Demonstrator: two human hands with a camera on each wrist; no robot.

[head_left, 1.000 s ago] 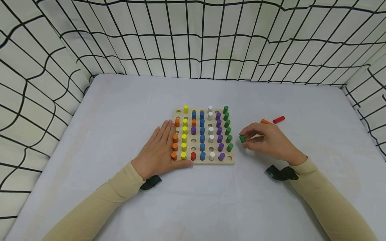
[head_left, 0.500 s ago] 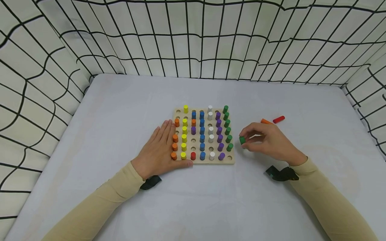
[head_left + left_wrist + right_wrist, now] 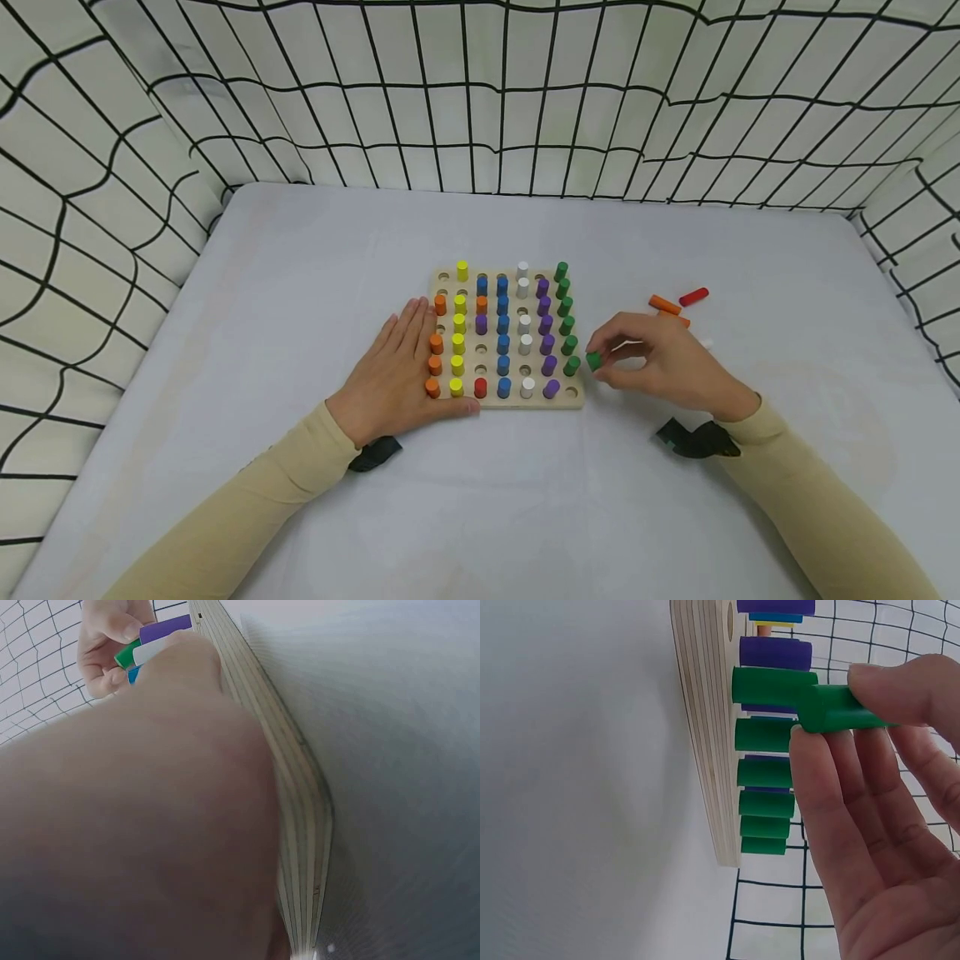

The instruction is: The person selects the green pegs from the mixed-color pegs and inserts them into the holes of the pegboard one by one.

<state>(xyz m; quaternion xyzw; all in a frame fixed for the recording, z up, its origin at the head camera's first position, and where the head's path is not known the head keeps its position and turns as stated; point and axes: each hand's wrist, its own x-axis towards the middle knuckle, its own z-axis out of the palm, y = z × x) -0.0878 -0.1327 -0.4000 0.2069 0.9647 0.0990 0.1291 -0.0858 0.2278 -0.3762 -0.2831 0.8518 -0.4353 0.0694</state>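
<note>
My right hand point(image 3: 660, 358) pinches a green peg point(image 3: 846, 709) between thumb and fingers, just off the right side of a wooden pegboard point(image 3: 564, 402). In the right wrist view the held peg overlaps the nearest of several green pegs point(image 3: 765, 773) standing in the board; whether they touch I cannot tell. At the near right corner there is a bare hole point(image 3: 572, 392). Flat along the board's left edge lies my left hand point(image 3: 397, 375), its thumb at the front edge. Yellow pegs point(image 3: 458, 344), blue pegs point(image 3: 503, 345) and purple pegs point(image 3: 547, 345) stand in columns.
Right of the board lie a red peg point(image 3: 693, 297) and an orange peg point(image 3: 664, 304), with another orange peg partly behind my right hand. A white table point(image 3: 450, 508) spreads around, bounded by black wire grid point(image 3: 480, 117) at the back and sides.
My right hand has moved left and slightly nearer to me with the green peg, closer to the board. More of the loose orange pegs shows now. My left hand stays put.
</note>
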